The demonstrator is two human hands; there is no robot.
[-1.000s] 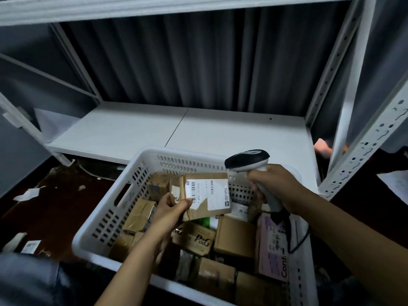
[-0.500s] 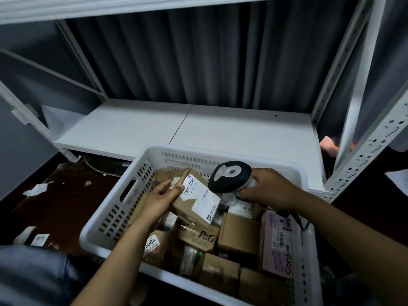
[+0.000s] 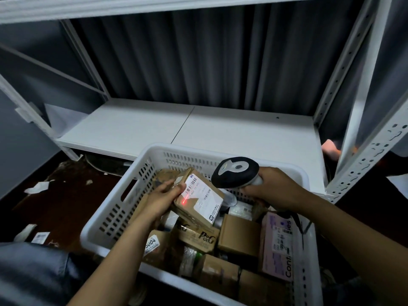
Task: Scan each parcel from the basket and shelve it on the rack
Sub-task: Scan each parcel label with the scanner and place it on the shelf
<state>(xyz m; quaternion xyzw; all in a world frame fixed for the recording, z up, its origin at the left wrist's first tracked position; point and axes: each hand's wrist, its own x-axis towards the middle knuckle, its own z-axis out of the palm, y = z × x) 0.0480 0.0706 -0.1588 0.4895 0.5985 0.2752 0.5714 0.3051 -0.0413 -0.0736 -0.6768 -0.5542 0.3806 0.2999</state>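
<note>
**A scan is being made**

A brown parcel (image 3: 198, 200) is gripped at its left edge by the left hand (image 3: 163, 198) over the white basket (image 3: 114, 208). The scanner (image 3: 235, 172) is clasped by the curled right hand (image 3: 273, 187) just beside it. A red line (image 3: 185, 199) is thrown on the label (image 3: 203, 194).

Scanner (image 3: 235, 172) handle is hidden inside the right hand (image 3: 273, 188) — only the head is seen. Fingers of the left hand (image 3: 162, 198) are covered under the held parcel (image 3: 198, 197); its label (image 3: 202, 193) print is too small to be read. The P&G box (image 3: 198, 237) is partly overlapped by that parcel. Basket (image 3: 106, 217) near-right corner is cut off by the bottom edge, as are both forearms. Pinkish obj (image 3: 330, 147) behind the rack upright (image 3: 362, 155) is blurred — can't be identified
</note>
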